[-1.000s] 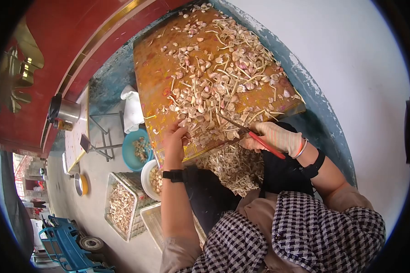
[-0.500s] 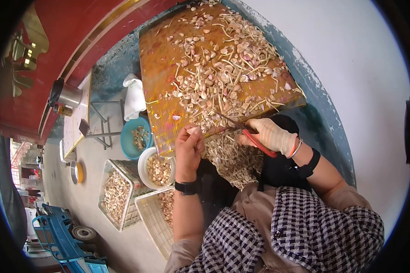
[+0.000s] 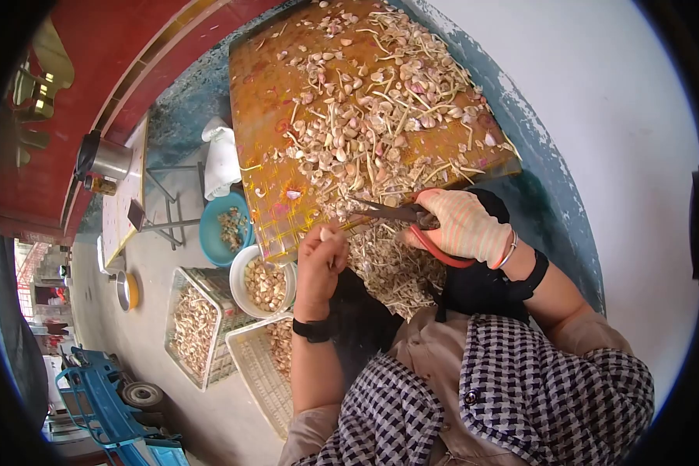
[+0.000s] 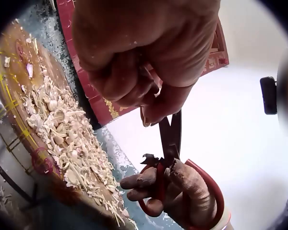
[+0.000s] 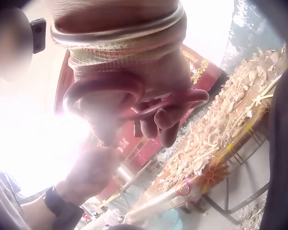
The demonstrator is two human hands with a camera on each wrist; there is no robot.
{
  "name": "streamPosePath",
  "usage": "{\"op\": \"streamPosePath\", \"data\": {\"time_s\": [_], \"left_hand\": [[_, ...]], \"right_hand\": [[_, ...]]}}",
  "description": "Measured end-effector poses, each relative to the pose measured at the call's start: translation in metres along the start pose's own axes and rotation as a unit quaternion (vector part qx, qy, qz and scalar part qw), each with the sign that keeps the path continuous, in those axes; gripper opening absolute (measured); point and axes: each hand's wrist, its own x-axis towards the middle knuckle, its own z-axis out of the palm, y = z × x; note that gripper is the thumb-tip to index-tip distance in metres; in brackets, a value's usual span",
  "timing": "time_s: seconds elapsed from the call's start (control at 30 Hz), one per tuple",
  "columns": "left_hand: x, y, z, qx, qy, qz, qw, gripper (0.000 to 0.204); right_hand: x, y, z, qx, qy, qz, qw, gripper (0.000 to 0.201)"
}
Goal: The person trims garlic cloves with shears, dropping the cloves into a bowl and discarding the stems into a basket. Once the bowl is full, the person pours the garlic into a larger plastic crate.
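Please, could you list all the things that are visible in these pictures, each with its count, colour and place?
table: one, orange-brown, top centre, against the wall
garlic pieces and stalks: many, pale, spread over the table
scissors: one pair, red handles, at the table's near edge
garlic piece: one, pale, near the scissor tips
white bowl: one, holds garlic, on the floor
blue bowl: one, beside the white bowl
baskets: two, whitish mesh, hold garlic, lower left
metal pot: one, grey, far left
cloth: one, white, left of the table
left hand: bare, pinches the garlic piece
right hand: in a striped glove, grips the scissors
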Motion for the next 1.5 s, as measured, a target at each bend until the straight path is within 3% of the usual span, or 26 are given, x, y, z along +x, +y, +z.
{"op": "streamPosePath", "data": {"time_s": [0.03,0.1,0.13,0.17,0.2,0.27,0.3,0.33,0.37,0.4,0.43,0.5,0.7,0.77,0.8,0.83,0.9,0.93,1.0,1.03,1.1,1.13,1.23,1.37,1.5], "left_hand": [[0.005,-0.002,-0.01,0.002,-0.002,0.0,1.0,0.018],[0.02,-0.004,-0.029,-0.234,0.084,-0.123,0.961,0.026],[0.026,0.001,-0.03,-0.145,0.087,-0.099,0.981,0.022],[0.033,0.004,-0.029,-0.143,0.085,-0.102,0.981,0.022],[0.045,0.008,-0.027,0.023,0.094,-0.087,0.992,0.021],[0.073,0.01,-0.028,0.287,0.109,-0.052,0.95,0.027],[0.088,0.003,-0.032,0.289,0.107,-0.052,0.95,0.027],[0.102,-0.001,-0.029,0.425,0.098,0.056,0.898,0.027],[0.113,0.001,-0.016,0.546,0.086,0.163,0.817,0.028],[0.12,0.003,-0.005,0.546,0.077,0.093,0.829,0.032],[0.13,0.0,-0.001,0.547,0.074,0.093,0.829,0.032],[0.146,-0.009,0.003,0.678,0.064,0.095,0.726,0.03],[0.156,-0.027,0.005,0.669,0.072,0.061,0.737,0.027],[0.156,-0.03,0.0,0.642,0.068,0.071,0.761,0.03],[0.159,-0.036,-0.014,0.588,0.054,0.095,0.802,0.036],[0.155,-0.03,-0.013,0.589,0.054,0.097,0.8,0.036],[0.142,-0.016,-0.004,0.607,0.051,0.096,0.787,0.035],[0.135,-0.016,-0.004,0.607,0.051,0.095,0.788,0.035],[0.119,-0.013,-0.004,0.59,0.028,0.173,0.788,0.026],[0.11,-0.008,0.0,0.591,0.031,0.173,0.788,0.026],[0.087,0.0,0.011,0.485,0.024,0.016,0.874,0.02],[0.081,-0.003,0.012,0.456,0.015,0.052,0.888,0.019],[0.052,0.001,0.02,0.418,0.017,0.045,0.907,0.02],[0.019,0.002,0.025,0.449,0.031,0.075,0.89,0.022],[-0.011,0.0,0.016,0.396,0.035,0.084,0.914,0.021]], "right_hand": [[0.001,0.004,-0.002,0.001,0.003,0.0,1.0,0.046],[0.003,0.012,-0.005,0.029,-0.031,0.072,0.996,0.046],[0.004,0.016,-0.006,0.036,-0.028,0.082,0.996,0.046],[0.004,0.022,-0.004,0.038,-0.026,0.085,0.995,0.046],[0.005,0.03,-0.001,0.056,-0.016,0.089,0.994,0.046],[0.006,0.041,0.005,0.075,-0.005,0.095,0.993,0.045],[0.007,0.045,0.006,0.069,0.002,0.081,0.994,0.043],[0.009,0.048,0.006,0.062,0.01,0.068,0.996,0.04],[0.011,0.05,0.005,0.062,0.013,0.07,0.996,0.04],[0.012,0.051,0.004,0.063,0.019,0.068,0.996,0.04],[0.013,0.053,0.003,0.063,0.024,0.066,0.996,0.04],[0.016,0.056,0.001,0.049,0.03,0.068,0.996,0.04],[0.02,0.06,-0.008,0.031,0.013,0.097,0.995,0.042],[0.023,0.059,-0.008,0.014,0.008,0.1,0.995,0.046],[0.025,0.054,-0.012,-0.029,-0.008,0.109,0.994,0.048],[0.027,0.055,-0.011,-0.028,-0.006,0.108,0.994,0.048],[0.028,0.058,-0.005,-0.104,0.037,0.06,0.992,0.049],[0.03,0.058,-0.006,-0.111,-0.002,0.069,0.991,0.049],[0.029,0.05,-0.007,-0.125,0.004,0.051,0.991,0.048],[0.028,0.045,-0.006,-0.139,0.012,0.035,0.99,0.047],[0.027,0.04,-0.005,-0.148,-0.003,0.024,0.989,0.045],[0.025,0.036,-0.004,-0.144,-0.009,0.014,0.989,0.045],[0.015,0.025,-0.004,-0.149,-0.026,-0.008,0.988,0.043],[-0.005,0.008,-0.004,-0.142,-0.053,-0.019,0.988,0.043],[-0.019,0.001,0.005,-0.107,-0.103,-0.023,0.989,0.046]]}}
